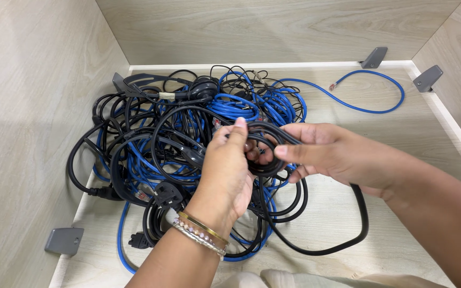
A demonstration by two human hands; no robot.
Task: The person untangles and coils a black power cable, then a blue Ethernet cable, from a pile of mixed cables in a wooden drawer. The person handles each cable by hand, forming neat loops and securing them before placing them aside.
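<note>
At the very bottom edge a fold of pale cloth (294, 279) shows, just under the wrists. Above it the left hand (225, 170) rises from the lower middle, its wrist ringed by a gold bangle (204, 226) and a beaded bracelet (198, 238). Its fingers are curled shut, thumb and fingertips pinching a small coil of black cable (267, 154). The right hand (326, 152) comes in from the lower right and meets it at the same coil: its thumb lies over the top of the loops and its fingers are folded beneath, so both hands are closed on the one bundle, held just above the surface (401, 213). From the coil a loose length of the same black cable drops down and sweeps round in a wide loop across the pale wood to the right.

Behind and to the left of the hands lies a big tangle of black and blue cables (150, 144), with a black plug (167, 194) resting near the left wrist (how many cords make up the heap I cannot tell). Farther back a single blue cable (372, 109) curves away alone toward the right corner. Grey brackets (64, 240) sit where the surface meets the wooden side walls (28, 106).
</note>
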